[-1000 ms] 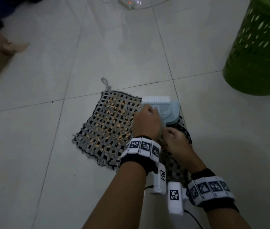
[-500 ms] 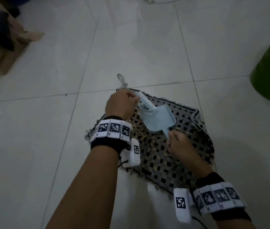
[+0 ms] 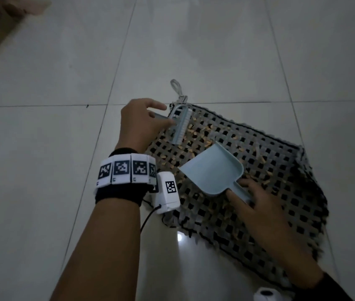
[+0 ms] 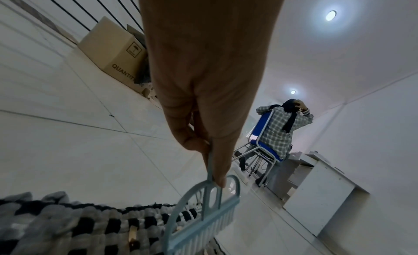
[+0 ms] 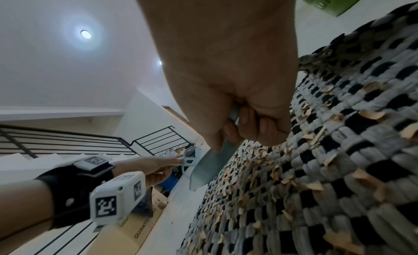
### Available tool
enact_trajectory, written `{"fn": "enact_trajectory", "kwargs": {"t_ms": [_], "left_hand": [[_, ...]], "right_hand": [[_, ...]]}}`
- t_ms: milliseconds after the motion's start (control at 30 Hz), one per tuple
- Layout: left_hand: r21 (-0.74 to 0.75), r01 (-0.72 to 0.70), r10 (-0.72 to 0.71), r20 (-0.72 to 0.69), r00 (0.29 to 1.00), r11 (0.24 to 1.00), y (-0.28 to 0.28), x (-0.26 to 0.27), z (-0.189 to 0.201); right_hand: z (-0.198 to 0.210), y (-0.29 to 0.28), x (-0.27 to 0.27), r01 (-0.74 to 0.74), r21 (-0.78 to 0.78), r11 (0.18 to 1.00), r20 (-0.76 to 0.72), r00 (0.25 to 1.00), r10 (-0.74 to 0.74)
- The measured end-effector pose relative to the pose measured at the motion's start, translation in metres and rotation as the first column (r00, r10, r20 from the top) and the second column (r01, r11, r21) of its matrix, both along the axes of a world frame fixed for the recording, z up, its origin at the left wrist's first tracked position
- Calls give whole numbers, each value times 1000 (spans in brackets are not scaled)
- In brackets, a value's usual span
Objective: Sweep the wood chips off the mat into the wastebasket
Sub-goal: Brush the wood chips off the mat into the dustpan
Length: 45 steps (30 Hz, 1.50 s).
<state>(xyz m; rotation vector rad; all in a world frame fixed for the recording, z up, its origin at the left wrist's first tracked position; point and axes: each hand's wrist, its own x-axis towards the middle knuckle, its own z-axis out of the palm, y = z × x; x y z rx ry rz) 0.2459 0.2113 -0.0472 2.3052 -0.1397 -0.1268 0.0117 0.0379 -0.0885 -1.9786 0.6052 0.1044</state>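
Left of centre in the head view, our left hand [image 3: 138, 124] pinches the thin handle of the pale blue plastic hand brush [image 3: 179, 123], fingers closed around it, bristles at the upper corner of the grey-and-black woven mat [image 3: 280, 203]. Tan wood chips [image 3: 196, 135] lie scattered between it and the pale blue plastic dustpan [image 3: 212, 170], whose handle our right hand [image 3: 257, 205] grips. We should lay the pan's lip flat and draw short strokes toward it. The green perforated wastebasket [image 5: 334, 0] shows only in the right wrist view's upper right corner.
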Motion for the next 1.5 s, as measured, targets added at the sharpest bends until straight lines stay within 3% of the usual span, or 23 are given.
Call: {"fn": "enact_trajectory", "kwargs": {"t_ms": [200,400,667,733,833,900,967,1033,1100,1167,1367,1500], "left_hand": [[214,128,-128,-10,992,968,-4,16,-3],[246,169,-160,-55,986,954,3,10,-6],[224,-60,-1,260,966,973,25,-19,-33],[142,-77,44,224,974,987,29,-27,-41],[40,-4,1,58,998,999,33,-38,-51],[33,-22,19,68,998,999,35,-42,-57],[61,-100,88,177,980,993,36,-44,-61],[134,-99,67,228,971,986,33,-46,-62],[269,21,-66,160,985,963,27,-49,-60],[307,103,-135,88,987,946,21,-54,-56],[191,-20,-25,226,974,981,13,-61,-50],[373,76,-143,155,978,925,12,-71,-60]], "right_hand": [[-14,7,0,-118,-139,983,37,992,124],[-18,4,16,-153,-184,971,95,980,172],[-24,2,36,-178,-105,978,155,969,193],[-26,0,34,-197,-108,974,175,961,214],[-28,-2,30,-193,-117,974,186,959,213],[-28,-1,28,-180,-126,976,168,966,199],[-29,0,26,-168,-111,980,153,971,184],[-30,0,25,-163,-107,981,153,972,179],[-33,2,24,-161,-133,978,162,970,182],[-36,1,23,-152,-133,979,168,970,173],[-44,-3,18,-131,-73,989,164,976,142],[-47,-5,16,-120,-40,992,156,980,125]]}}
